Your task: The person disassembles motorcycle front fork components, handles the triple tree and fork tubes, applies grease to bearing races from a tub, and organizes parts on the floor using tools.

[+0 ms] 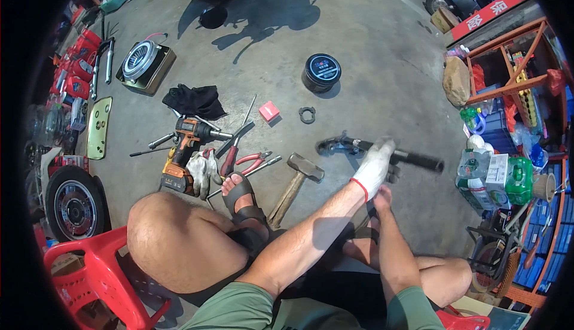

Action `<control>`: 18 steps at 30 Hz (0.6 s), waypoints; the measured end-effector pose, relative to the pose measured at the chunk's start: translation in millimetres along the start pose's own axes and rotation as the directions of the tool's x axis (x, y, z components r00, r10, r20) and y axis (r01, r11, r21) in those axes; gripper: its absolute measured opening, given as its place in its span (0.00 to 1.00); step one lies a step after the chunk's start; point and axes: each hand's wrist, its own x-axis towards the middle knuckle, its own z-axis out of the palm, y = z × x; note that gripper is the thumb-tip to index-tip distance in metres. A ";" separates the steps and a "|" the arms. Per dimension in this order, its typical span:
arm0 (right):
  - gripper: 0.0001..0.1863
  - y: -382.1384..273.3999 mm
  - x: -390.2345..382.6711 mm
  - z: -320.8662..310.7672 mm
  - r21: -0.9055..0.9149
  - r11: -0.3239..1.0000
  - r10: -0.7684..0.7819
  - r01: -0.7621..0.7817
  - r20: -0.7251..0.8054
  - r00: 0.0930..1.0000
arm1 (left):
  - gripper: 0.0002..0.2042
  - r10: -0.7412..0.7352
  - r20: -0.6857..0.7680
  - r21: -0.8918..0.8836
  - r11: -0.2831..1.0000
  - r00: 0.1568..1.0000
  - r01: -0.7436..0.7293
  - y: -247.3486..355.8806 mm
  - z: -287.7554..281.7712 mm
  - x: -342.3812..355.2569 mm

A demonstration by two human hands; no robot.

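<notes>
one black tubular part (420,160), jutting both sides of left hand (376,163), apparently gripped

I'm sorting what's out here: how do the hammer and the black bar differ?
The hammer lies on the floor; the black bar is in the gloved left hand. The hammer's handle is pale wood, while the black bar is dark. The hammer shows crisply, whereas the black bar is slightly blurred. Both are elongated.

White characters (497,7) mark the red signboard (486,14), and pale print (323,65) the black tub lid (323,70).
</notes>
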 end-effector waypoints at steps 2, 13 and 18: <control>0.11 23.8 18.5 15.7 -0.021 1.000 -0.016 0.014 -0.091 0.996 | 0.18 -0.031 0.048 -0.171 0.984 0.998 0.039 13.9 -3.2 9.4; 0.06 43.4 19.5 24.6 -0.076 0.997 -0.005 -0.011 -0.209 0.978 | 0.23 0.455 0.093 0.960 0.195 0.886 -0.201 90.3 -30.5 33.1; 0.05 31.2 11.9 30.2 -0.091 0.993 0.058 -0.078 -0.198 0.978 | 0.21 0.620 0.122 0.985 0.022 0.775 -0.172 101.3 -31.6 51.4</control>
